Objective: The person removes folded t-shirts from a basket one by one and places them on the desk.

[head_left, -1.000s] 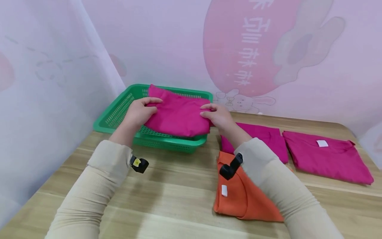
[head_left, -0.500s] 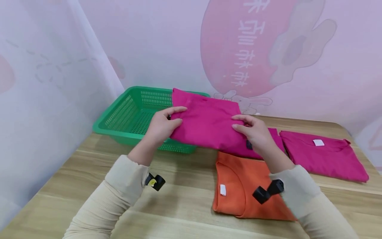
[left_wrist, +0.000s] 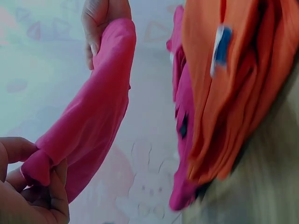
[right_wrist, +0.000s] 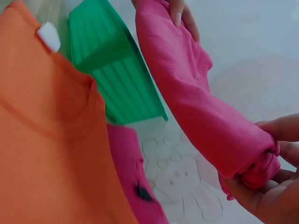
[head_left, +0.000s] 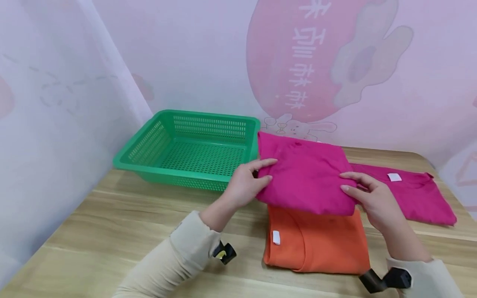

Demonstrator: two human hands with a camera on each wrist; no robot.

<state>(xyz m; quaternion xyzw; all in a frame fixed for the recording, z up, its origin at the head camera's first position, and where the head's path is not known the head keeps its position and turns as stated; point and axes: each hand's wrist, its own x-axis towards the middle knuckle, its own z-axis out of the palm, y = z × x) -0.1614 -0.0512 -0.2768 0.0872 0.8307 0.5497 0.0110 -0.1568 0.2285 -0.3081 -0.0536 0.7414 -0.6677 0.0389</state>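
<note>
A folded magenta T-shirt (head_left: pixel 305 176) hangs level between my two hands, above the table. My left hand (head_left: pixel 243 185) pinches its left edge, thumb on top and other fingers underneath. On the opposite edge, my right hand (head_left: pixel 378 200) grips the cloth the same way. The right wrist view shows the rolled fold of the held T-shirt (right_wrist: pixel 201 121) between thumb and fingers. Below it lies a folded orange T-shirt (head_left: pixel 328 246) with a white label (head_left: pixel 276 237). Another magenta T-shirt (right_wrist: pixel 125 151) shows in the wrist views; the held one hides it in the head view.
A green plastic basket (head_left: pixel 175 173) with slotted walls stands at the back left, nothing in it. One more folded magenta T-shirt (head_left: pixel 421 200) with a white label lies at the right. A printed pink curtain (head_left: pixel 193 54) hangs behind the wooden table (head_left: pixel 123 231).
Both hands have lifted the folded magenta T-shirt out of the green basket and carried it right, over the orange and magenta T-shirts. The basket stays in place.
</note>
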